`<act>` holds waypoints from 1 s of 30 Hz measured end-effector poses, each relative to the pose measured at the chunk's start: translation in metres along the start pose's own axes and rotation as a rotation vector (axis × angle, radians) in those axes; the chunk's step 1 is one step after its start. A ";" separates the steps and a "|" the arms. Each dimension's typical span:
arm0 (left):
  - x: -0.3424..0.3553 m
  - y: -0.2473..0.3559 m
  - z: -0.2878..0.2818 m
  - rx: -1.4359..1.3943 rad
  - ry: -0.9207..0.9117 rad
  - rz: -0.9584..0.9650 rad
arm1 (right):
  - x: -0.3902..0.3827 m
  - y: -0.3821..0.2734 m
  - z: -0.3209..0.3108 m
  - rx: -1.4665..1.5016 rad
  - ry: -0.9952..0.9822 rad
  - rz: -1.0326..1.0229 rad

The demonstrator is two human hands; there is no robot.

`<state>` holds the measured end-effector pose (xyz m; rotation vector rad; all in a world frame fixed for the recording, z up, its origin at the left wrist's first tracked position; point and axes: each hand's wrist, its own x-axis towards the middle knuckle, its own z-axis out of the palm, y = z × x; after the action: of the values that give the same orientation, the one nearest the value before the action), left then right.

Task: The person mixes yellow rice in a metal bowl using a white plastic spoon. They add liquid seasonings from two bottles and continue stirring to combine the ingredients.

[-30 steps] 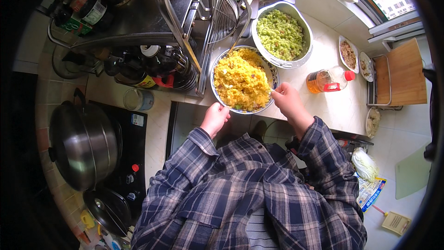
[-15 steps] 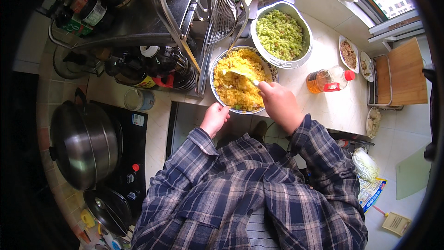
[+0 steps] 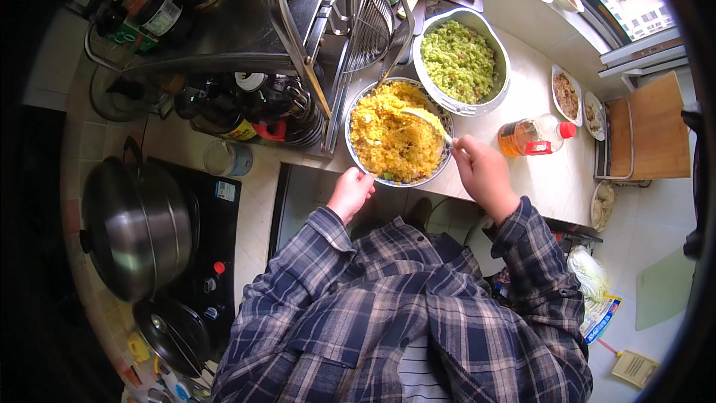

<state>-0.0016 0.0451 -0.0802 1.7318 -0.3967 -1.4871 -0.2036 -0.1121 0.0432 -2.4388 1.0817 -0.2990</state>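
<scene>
A patterned bowl [image 3: 352, 151] full of a crumbly yellow mixture [image 3: 388, 153] stands at the counter's near edge. My left hand [image 3: 351, 192] is closed on the bowl's near-left rim. In my right hand [image 3: 485, 174], at the bowl's right side, is the handle of a spoon [image 3: 447, 136]; its head rests in the yellow mixture, partly covered. Just behind and right of the bowl stands a larger pale bowl [image 3: 496, 101] holding a chopped green mixture [image 3: 457, 62]. An oil bottle [image 3: 522, 138] with a red cap lies to the right of my right hand.
A metal rack [image 3: 298, 60] with dark bottles rises close on the left. Past it are a lidded pot [image 3: 138, 231] and a black stove [image 3: 212, 254]. Small plates [image 3: 567, 94] sit at the right near a wooden board [image 3: 650, 130]. A cabbage [image 3: 588, 272] lies lower right.
My right hand has moved right with the spoon, from above the yellow mixture to beside the bowl's rim. My left hand stays at the rim. The whole view has shifted slightly.
</scene>
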 end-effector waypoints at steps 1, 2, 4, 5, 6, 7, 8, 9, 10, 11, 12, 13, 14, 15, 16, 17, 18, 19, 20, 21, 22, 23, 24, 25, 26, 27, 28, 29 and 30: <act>0.000 0.000 0.000 0.000 -0.001 0.003 | 0.006 -0.001 -0.001 0.036 0.015 0.047; 0.000 0.000 0.000 -0.002 -0.003 0.000 | 0.013 -0.003 0.001 0.072 0.043 0.036; 0.000 0.001 0.000 -0.008 -0.001 -0.005 | 0.026 -0.006 0.008 0.010 0.058 0.042; -0.001 0.001 0.000 -0.012 -0.002 -0.001 | 0.032 -0.007 0.013 -0.015 0.069 0.034; -0.001 0.001 0.000 -0.016 -0.004 0.003 | 0.039 -0.008 0.019 -0.031 0.096 -0.002; -0.001 0.002 0.000 -0.019 -0.007 0.007 | 0.047 -0.009 0.025 -0.063 0.076 -0.014; -0.001 0.002 0.000 -0.009 -0.002 0.007 | 0.053 -0.009 0.032 -0.096 0.056 -0.023; -0.002 0.002 0.000 0.002 0.001 0.006 | 0.057 -0.010 0.038 -0.130 0.037 -0.029; -0.002 0.002 0.000 0.015 0.003 0.006 | 0.059 -0.010 0.044 -0.121 0.030 -0.059; -0.002 0.003 0.001 0.008 0.001 0.001 | 0.061 -0.011 0.049 -0.110 0.048 -0.144; -0.002 0.003 0.001 0.001 0.001 -0.003 | 0.060 -0.010 0.051 -0.110 0.033 -0.217; -0.002 0.003 0.001 -0.008 0.001 -0.007 | 0.058 -0.010 0.052 -0.109 0.016 -0.290; -0.002 0.002 0.001 -0.023 0.012 0.001 | 0.055 -0.009 0.051 -0.169 -0.008 -0.323; -0.002 0.002 0.001 -0.038 0.022 0.009 | 0.049 -0.006 0.047 -0.230 -0.033 -0.355; -0.002 0.002 0.001 -0.050 0.036 0.003 | 0.044 -0.004 0.042 -0.284 -0.051 -0.393; -0.002 0.002 0.001 -0.048 0.031 0.015 | 0.038 -0.001 0.035 -0.310 -0.059 -0.407; -0.001 0.002 0.001 -0.044 0.029 0.013 | 0.032 0.002 0.026 -0.330 -0.059 -0.426; -0.002 0.002 0.001 -0.038 0.032 0.000 | 0.027 0.004 0.018 -0.349 -0.059 -0.446; -0.002 0.001 0.001 -0.037 0.022 0.008 | 0.023 0.005 0.011 -0.360 -0.081 -0.406; -0.002 0.001 0.001 -0.034 0.015 0.007 | 0.019 0.004 0.006 -0.299 -0.050 -0.384; -0.002 0.001 0.001 -0.028 0.006 0.006 | 0.014 0.003 -0.001 -0.249 -0.033 -0.343; -0.001 0.001 0.001 -0.021 0.002 0.004 | 0.011 0.001 -0.006 -0.197 -0.021 -0.292; -0.001 0.001 0.000 -0.014 0.000 0.001 | 0.008 -0.002 -0.010 -0.094 0.009 -0.239; -0.001 0.001 0.000 -0.007 0.000 -0.002 | 0.003 -0.006 -0.013 -0.082 0.004 -0.215; -0.001 0.001 0.000 -0.010 -0.001 -0.001 | -0.003 -0.009 -0.017 -0.067 -0.003 -0.184; -0.001 0.001 -0.001 -0.013 -0.003 0.000 | -0.010 -0.012 -0.020 -0.053 -0.011 -0.152; -0.001 0.001 0.000 -0.018 -0.005 0.001 | -0.017 -0.016 -0.020 -0.056 -0.026 -0.135; -0.001 0.001 0.000 -0.014 -0.004 0.002 | -0.023 -0.018 -0.017 -0.050 -0.027 -0.146; -0.001 0.001 0.000 -0.011 -0.003 0.002 | -0.028 -0.020 -0.013 -0.043 -0.028 -0.156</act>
<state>-0.0014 0.0449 -0.0788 1.7211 -0.3909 -1.4878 -0.2141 -0.0838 0.0634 -2.5628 0.8968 -0.2922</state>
